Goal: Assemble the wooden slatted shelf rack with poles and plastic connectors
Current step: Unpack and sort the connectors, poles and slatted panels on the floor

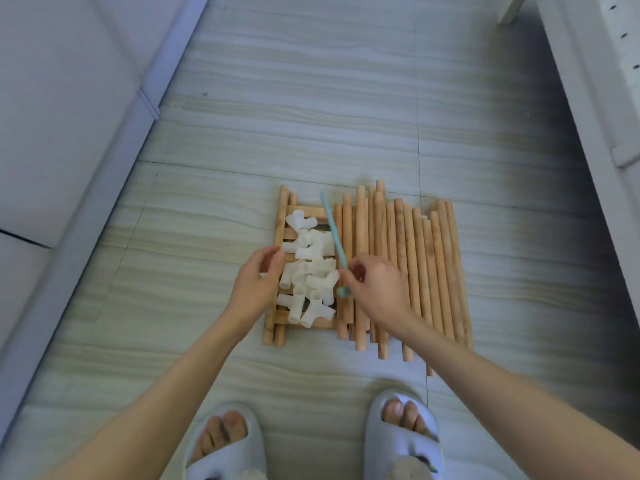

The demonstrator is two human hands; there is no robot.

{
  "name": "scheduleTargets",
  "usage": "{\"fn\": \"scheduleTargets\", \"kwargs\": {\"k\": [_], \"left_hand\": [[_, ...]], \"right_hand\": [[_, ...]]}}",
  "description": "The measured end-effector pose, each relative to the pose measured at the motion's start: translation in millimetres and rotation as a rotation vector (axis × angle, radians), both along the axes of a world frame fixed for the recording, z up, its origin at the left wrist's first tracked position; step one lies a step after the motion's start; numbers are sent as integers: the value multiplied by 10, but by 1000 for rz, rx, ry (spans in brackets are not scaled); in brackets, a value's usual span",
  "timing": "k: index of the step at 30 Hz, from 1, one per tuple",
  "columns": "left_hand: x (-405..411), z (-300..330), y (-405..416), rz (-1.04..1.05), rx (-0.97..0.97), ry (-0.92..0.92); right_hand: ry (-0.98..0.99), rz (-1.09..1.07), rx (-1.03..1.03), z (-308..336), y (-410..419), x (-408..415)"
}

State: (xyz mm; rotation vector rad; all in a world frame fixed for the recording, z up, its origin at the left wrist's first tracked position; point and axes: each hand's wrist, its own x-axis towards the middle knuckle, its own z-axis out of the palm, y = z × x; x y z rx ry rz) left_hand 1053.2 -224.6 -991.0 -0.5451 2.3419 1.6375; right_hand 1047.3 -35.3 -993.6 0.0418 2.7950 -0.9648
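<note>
Lying on the pale tiled floor (311,116) was the whole kit: a slatted wooden panel (304,325) at the left, with a heap of white plastic connectors (310,271) piled on its slats, and just to its right a row of loose wooden poles (408,258) laid side by side, running from near to far, their ends uneven. A thin teal strip (331,230) ran across the seam between the connectors and the poles, its far end pointing away and its near end ending in a small round knob. The right hand (377,289) reached over the poles, and its fingers (349,271) pinched the teal strip close to its near end. The left hand (258,282) rested at the left edge of the panel, its fingers loosely curved and spread, the tips close to the nearest connectors; whether they touched one could not be told. Both forearms stretched in from the near edge, and below them two feet in light grey slippers (403,441) stood on the floor. A white padded piece of furniture (69,98) ran along the left side, and a white frame (595,81) with small holes stood at the far right
</note>
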Motion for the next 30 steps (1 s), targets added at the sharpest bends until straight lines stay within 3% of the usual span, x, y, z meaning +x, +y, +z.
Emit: {"fn": "scheduleTargets", "kwargs": {"k": [3, 7, 10, 14, 18, 23, 30], "left_hand": [[-6, 108, -10, 50, 161, 15], [0, 97, -249, 200, 291, 30], [-40, -57, -575, 332, 307, -60], [-34, -481, -1256, 425, -96, -215], [-24, -804, -1966, 293, -570, -310], [-262, -966, -2345, 205, -705, -277], [-515, -997, -2338, 228, -696, -251]], "right_hand": [[24, 255, 74, 113, -434, 78], [2, 432, 70, 208, -751, 43], [7, 542, 128, 217, -845, -111], [37, 585, 312, 130, -791, -408], [86, 592, 438, -62, -849, -615], [112, 565, 491, -244, -952, -696], [51, 508, 469, -233, -860, -789]]}}
